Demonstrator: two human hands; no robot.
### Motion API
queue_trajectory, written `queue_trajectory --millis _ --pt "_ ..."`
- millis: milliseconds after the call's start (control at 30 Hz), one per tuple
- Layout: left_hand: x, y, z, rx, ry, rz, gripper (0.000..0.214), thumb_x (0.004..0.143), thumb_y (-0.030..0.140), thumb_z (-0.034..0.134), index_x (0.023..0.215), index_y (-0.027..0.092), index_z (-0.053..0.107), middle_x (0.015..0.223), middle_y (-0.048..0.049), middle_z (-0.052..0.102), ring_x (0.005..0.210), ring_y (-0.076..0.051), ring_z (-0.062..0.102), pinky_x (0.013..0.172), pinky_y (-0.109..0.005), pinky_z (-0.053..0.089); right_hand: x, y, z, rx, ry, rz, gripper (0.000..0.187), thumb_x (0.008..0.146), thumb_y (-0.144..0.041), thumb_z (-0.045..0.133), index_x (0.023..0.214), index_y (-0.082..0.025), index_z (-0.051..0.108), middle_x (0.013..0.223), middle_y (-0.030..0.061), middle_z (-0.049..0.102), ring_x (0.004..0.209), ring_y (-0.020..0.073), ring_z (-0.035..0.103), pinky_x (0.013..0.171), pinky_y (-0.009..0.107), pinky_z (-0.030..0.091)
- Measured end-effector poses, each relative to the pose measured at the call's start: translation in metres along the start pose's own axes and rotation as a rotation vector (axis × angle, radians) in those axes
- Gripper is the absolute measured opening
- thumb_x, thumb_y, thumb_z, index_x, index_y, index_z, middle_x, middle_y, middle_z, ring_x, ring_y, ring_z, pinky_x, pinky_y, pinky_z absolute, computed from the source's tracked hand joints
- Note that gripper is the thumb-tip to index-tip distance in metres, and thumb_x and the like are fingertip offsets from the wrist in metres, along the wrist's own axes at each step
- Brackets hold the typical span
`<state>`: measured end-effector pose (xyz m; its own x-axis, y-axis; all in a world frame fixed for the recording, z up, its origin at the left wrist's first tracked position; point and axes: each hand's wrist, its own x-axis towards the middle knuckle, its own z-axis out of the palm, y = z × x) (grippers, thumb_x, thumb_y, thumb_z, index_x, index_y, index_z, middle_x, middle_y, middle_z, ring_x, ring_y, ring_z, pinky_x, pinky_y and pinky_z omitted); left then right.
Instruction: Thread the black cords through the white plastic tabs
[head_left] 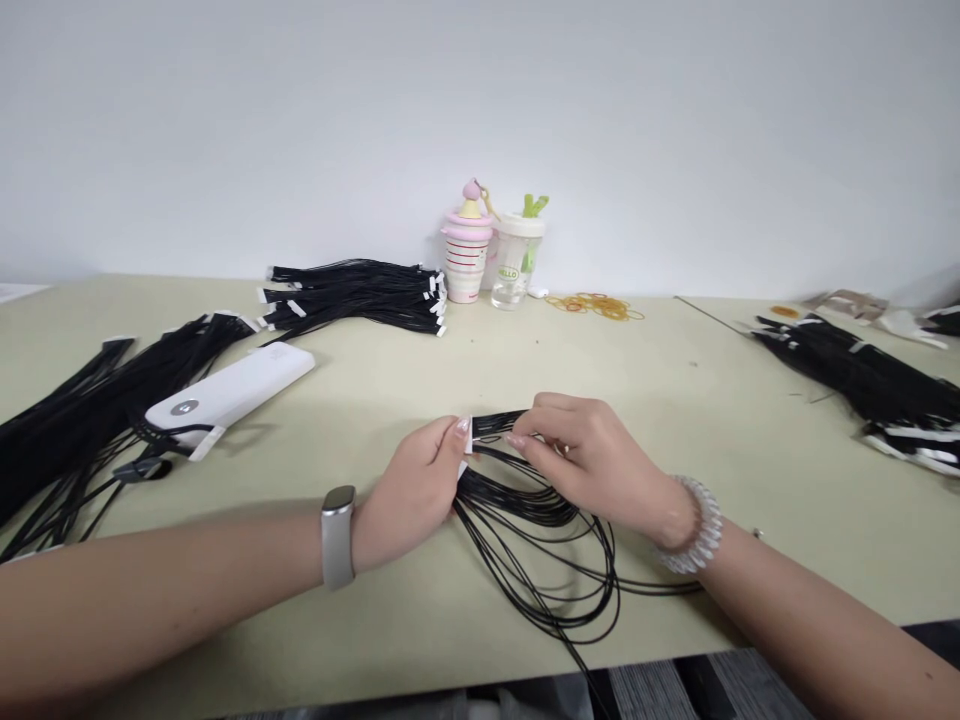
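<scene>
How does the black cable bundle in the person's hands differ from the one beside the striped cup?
The held bundle curves into loose loops, while the bundle by the cup lies fairly straight. The left hand grips the held bundle, with the right hand close over it; no hand touches the bundle by the cup. Both have black cables and small white pieces.

Worktop [390, 375]: pale green. Far, left of middle: black cable bundle [352, 295], white ends. Left: larger cable pile [142, 370], white oblong device [244, 380] at its right edge. Far middle: pink-lidded cup [466, 262], clear cup [511, 262], yellowish rubber bands [604, 306] right of them. Right: cable stack [847, 370]. Near middle: looped black cables [525, 495], can't tell how much rests down.
</scene>
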<state>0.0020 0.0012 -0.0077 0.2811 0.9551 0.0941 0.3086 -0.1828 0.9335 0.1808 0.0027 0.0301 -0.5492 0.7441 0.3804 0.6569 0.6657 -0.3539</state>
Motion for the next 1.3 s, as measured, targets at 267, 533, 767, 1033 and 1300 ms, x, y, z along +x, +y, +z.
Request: queue_trajectory --millis 267,533,767,1033,1300 --pt "0.0 0.0 0.0 0.009 -0.004 -0.008 0.035 0.086 0.044 0.026 0.064 0.019 0.036 0.06 0.0033 0.036 0.056 -0.01 0.035 0.052 -0.023 0.03 -0.001 0.0 0.001 -0.013 0.004 -0.016 0.015 0.081 -0.017 0.046 0.076 -0.014 0.059 0.063 -0.0007 0.047 0.057 0.0068 0.041 0.056 0.02 0.031" --pt "0.0 0.003 -0.001 0.064 -0.004 0.004 0.036 0.087 0.043 0.025 0.063 0.018 0.035 0.061 0.0033 0.036 0.057 -0.011 0.034 0.054 -0.024 0.029 0.001 0.001 0.007 -0.062 -0.051 -0.026 0.018 0.085 -0.021 0.041 0.078 -0.016 0.057 0.069 0.0006 0.049 0.064 0.0082 0.045 0.059 0.021 0.033" --pt "0.001 0.003 -0.001 0.096 -0.03 0.006 0.036 0.086 0.043 0.027 0.063 0.018 0.038 0.06 0.0028 0.039 0.057 -0.011 0.036 0.054 -0.024 0.031 0.002 0.002 0.011 -0.144 -0.084 -0.023 0.023 0.088 -0.028 0.036 0.08 -0.018 0.055 0.072 0.0007 0.05 0.066 0.0092 0.046 0.061 0.021 0.034" --pt "0.003 0.007 -0.001 -0.06 0.089 -0.13 0.031 0.083 0.041 0.035 0.063 0.018 0.041 0.054 0.0035 0.042 0.047 -0.01 0.041 0.043 -0.021 0.034 -0.004 0.007 -0.028 -0.142 0.131 0.093 0.038 0.064 -0.049 0.063 0.07 -0.018 0.042 0.066 -0.0017 0.045 0.057 0.0087 0.037 0.051 0.021 0.031" --pt "0.005 0.009 0.001 -0.174 0.19 -0.16 0.034 0.084 0.041 0.034 0.062 0.017 0.043 0.049 0.0046 0.04 0.041 -0.007 0.038 0.037 -0.018 0.033 -0.018 0.002 -0.025 0.141 -0.568 0.181 0.036 0.084 -0.036 0.039 0.055 -0.016 0.037 0.051 -0.0049 0.033 0.047 0.005 0.026 0.042 0.018 0.023"
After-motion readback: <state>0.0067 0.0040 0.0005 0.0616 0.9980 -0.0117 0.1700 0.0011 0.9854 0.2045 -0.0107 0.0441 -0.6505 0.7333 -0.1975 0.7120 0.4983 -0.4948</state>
